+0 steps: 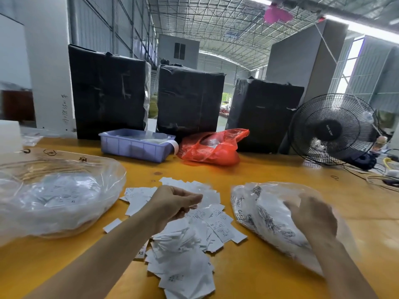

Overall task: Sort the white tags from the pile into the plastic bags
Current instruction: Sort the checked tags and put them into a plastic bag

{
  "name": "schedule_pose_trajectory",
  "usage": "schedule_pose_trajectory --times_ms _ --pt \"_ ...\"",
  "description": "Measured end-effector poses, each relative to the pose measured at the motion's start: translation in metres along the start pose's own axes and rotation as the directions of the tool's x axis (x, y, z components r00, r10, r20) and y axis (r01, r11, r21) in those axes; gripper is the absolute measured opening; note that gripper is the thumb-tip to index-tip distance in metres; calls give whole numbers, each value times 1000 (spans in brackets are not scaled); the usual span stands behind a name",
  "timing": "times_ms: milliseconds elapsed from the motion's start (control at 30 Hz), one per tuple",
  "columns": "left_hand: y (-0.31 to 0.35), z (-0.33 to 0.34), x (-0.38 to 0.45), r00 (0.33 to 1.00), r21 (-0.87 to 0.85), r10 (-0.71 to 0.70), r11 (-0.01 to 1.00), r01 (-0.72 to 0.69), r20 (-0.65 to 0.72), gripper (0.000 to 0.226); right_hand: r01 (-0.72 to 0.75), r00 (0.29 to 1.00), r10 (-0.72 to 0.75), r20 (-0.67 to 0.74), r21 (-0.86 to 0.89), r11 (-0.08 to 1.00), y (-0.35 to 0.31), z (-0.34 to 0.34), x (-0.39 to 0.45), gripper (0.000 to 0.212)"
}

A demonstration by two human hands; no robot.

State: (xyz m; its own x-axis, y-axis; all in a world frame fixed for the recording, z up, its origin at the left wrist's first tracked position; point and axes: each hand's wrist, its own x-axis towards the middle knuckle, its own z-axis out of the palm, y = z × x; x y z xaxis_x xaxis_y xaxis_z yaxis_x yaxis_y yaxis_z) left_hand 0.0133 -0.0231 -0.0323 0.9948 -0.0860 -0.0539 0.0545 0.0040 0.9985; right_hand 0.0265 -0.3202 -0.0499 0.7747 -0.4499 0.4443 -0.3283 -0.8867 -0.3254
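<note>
A loose pile of white tags lies on the yellow table in front of me. My left hand hovers over the pile's far part with curled fingers and pinches what looks like a white tag at its fingertips. A clear plastic bag with tags inside lies to the left. A second clear bag with black print, also full of tags, lies to the right. My right hand is at this bag's mouth, blurred by motion, with its fingers loosely spread and nothing visible in them.
Behind the pile stand a lilac plastic tray and a red plastic bag. Three black-wrapped boxes line the table's far edge. A black fan and cables sit at the right.
</note>
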Motion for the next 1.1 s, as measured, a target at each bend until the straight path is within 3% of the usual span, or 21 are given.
schedule_pose_trajectory --times_ms 33,100,167,200,233,300,367,400,467,533,633,700,733,800,833,867,933,1000,1100 --pt "0 0 0 1000 6 3 1000 -3 1 12 33 984 -20 -176 69 997 -4 -4 0 39" --pt "0 -1 -1 1000 22 14 1000 -14 12 15 205 872 -96 -479 180 962 -20 -13 -8 28" --pt "0 -1 -1 999 68 24 997 -26 32 18 427 780 -178 -600 301 853 -46 -20 -22 17" --pt "-1 -1 -1 999 110 29 993 -34 46 17 511 781 -210 -588 410 755 -60 -23 -32 15" --pt "-1 -1 -1 997 165 36 985 -46 64 16 545 816 -257 -518 540 641 -74 -25 -44 16" --pt "1 -2 -2 992 296 52 951 -85 118 9 444 863 -459 -213 753 485 -97 -27 -65 36" --pt "3 -4 -3 980 414 47 902 -125 192 6 292 761 -633 142 796 531 -108 -22 -77 58" --pt "5 -7 -2 973 459 37 878 -140 226 5 225 714 -653 253 800 556 -109 -18 -80 59" --pt "6 -10 -2 962 489 18 859 -154 271 5 77 704 -620 347 830 552 -108 -13 -83 42" --pt "6 -12 1 969 442 33 886 -143 247 8 -44 746 -558 364 863 504 -108 -13 -84 15" --pt "6 -14 4 990 225 25 973 -57 141 11 -323 800 -440 408 911 259 -108 -11 -82 1" --pt "5 -12 3 984 68 -29 998 18 177 21 -465 792 -400 462 880 94 -110 -10 -82 3" --pt "4 -10 3 981 10 -44 999 43 191 25 -484 787 -401 468 872 69 -112 -10 -82 4" --pt "3 -4 4 989 -123 -29 991 47 147 23 -432 799 -413 437 895 110 -113 -8 -84 7" --pt "3 -2 5 995 -189 -13 982 31 98 18 -331 835 -395 383 923 195 -111 -6 -83 10" --pt "3 -1 6 999 -238 1 971 10 45 14 -167 882 -370 292 927 335 -108 -2 -81 13" --pt "5 -4 7 999 -281 22 959 -30 -33 15 202 916 -387 107 711 674 -98 7 -73 16" --pt "3 -8 8 995 -241 48 968 -67 -82 13 370 875 -464 137 428 825 -90 17 -69 27" --pt "-1 -10 8 989 -109 76 990 -90 -126 9 401 832 -481 278 299 866 -87 32 -70 52"
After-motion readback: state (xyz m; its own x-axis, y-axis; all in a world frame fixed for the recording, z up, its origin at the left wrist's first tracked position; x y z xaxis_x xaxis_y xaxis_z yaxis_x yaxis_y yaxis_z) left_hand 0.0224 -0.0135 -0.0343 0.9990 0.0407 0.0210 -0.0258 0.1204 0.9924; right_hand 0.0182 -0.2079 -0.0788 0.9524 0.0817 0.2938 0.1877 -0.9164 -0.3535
